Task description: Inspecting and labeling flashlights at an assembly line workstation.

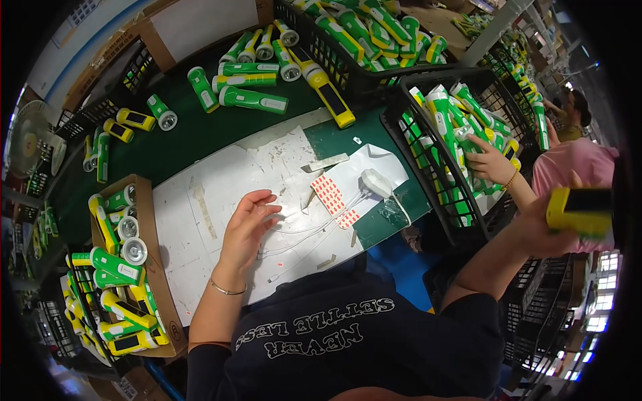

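Observation:
My left hand (249, 226) hovers over the white sheet covering the middle of the table, its fingers loosely curled and apart, holding nothing. Beside it on the sheet lie thin white cables (304, 234) that run to a white plug-like block (376, 182). A card of red-and-white stickers (332, 200) lies next to the cables. Out to the far right, my right hand (545, 227) is raised, closed round a yellow-and-green flashlight (580, 208) with a dark panel. That flashlight is partly blurred and cut by the picture's rim.
A black crate of flashlights (394, 123) stands at the right, with a co-worker's hand (489, 160) reaching in. Another full crate (321, 50) is behind it. Several loose flashlights (254, 99) lie on the green tabletop. A cardboard box of flashlights (157, 267) stands at the left.

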